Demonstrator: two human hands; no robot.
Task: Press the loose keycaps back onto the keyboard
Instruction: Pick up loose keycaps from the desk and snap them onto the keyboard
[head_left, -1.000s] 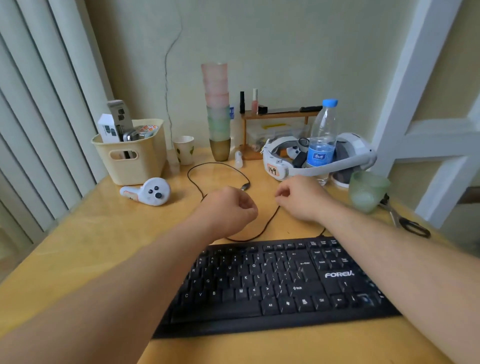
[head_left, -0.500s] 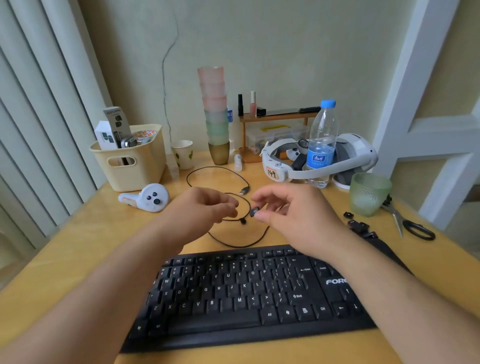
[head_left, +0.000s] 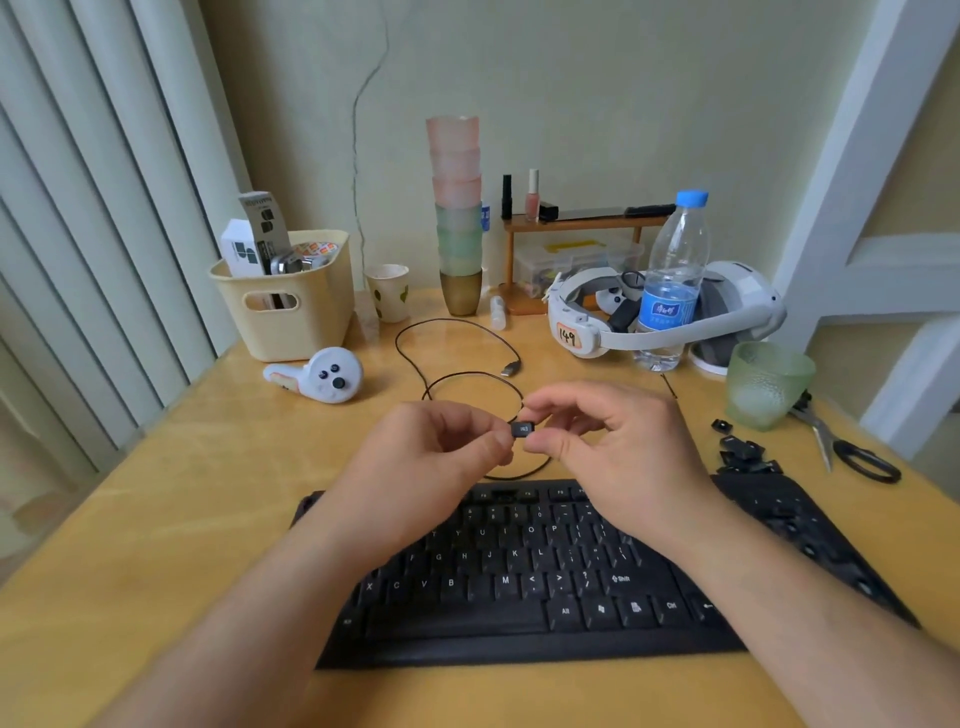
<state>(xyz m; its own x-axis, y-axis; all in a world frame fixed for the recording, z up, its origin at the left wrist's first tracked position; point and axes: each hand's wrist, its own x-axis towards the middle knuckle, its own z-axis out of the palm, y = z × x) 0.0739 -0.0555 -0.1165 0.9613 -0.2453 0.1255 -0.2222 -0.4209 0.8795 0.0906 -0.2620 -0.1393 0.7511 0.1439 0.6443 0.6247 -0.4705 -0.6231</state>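
While hovering just above the keyboard (head_left: 519, 571), both hands are pinching one keycap (head_left: 522, 429): right hand (head_left: 618, 441) firmly, left hand (head_left: 431, 457) seemingly touching its edge.

Yellow wooden table (head_left: 156, 519) carries black keyboard (head_left: 519, 582), loose keycaps (head_left: 743, 454), scissors (head_left: 852, 452), green glass (head_left: 769, 384), basket (head_left: 291, 312)
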